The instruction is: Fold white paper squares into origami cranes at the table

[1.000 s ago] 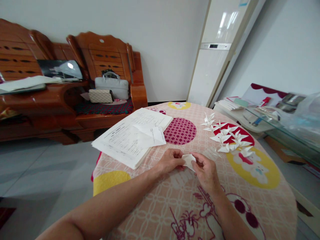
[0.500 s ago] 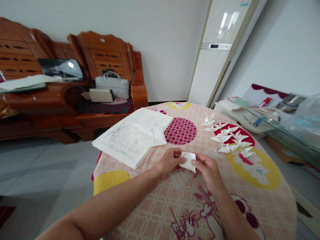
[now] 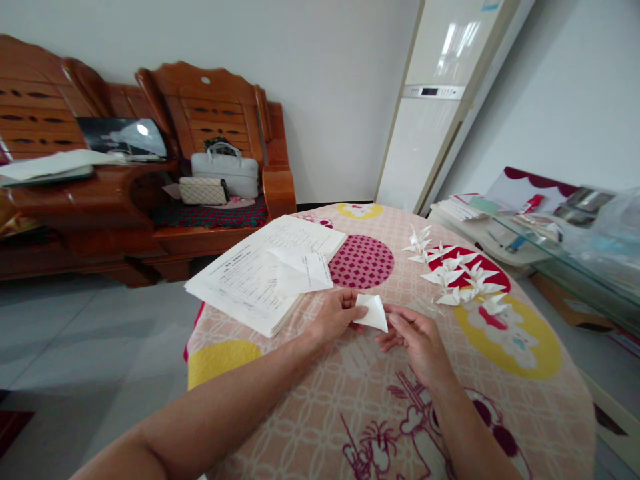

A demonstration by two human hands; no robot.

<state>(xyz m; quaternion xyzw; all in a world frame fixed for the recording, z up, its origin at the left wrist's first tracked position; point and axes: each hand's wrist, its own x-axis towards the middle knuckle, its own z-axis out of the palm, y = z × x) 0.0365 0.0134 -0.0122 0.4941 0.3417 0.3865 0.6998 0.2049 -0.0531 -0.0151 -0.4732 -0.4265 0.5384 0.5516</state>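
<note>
Pinching a small folded paper (image 3: 373, 312) by its left edge: left hand (image 3: 336, 319), thumb and forefinger closed tight on it, sharp corner of the fold aimed down and to the right, lifted just off the table (image 3: 300, 407). Right hand (image 3: 415, 337) close beside, fingers (image 3: 395, 321) loosely apart, forefinger tip at the paper's lower corner; touching or just short of it, impossible to tell.

Likely trouble from here:
- slipping out of so narrow a one-sided pinch, layers springing open, crease lost
- pressing down off-line and setting a crooked fold, hard to undo in thin paper
- tearing at the sharp corner under a hard tug

Farther out, a row of finished paper cranes (image 3: 457, 277) just beyond the right hand, easily swept aside or crushed by a careless wrist. A loose sheet (image 3: 300, 270) atop the stack of printed sheets (image 3: 250, 280), near the left hand, light enough to slide off at a nudge.

Writing: dense print on the stack, too small to read. Small dark display on the tall white air conditioner (image 3: 430, 113), unreadable. Cartoon figures (image 3: 400, 427) across the table's top — no legible words, no brand made out anywhere.
</note>
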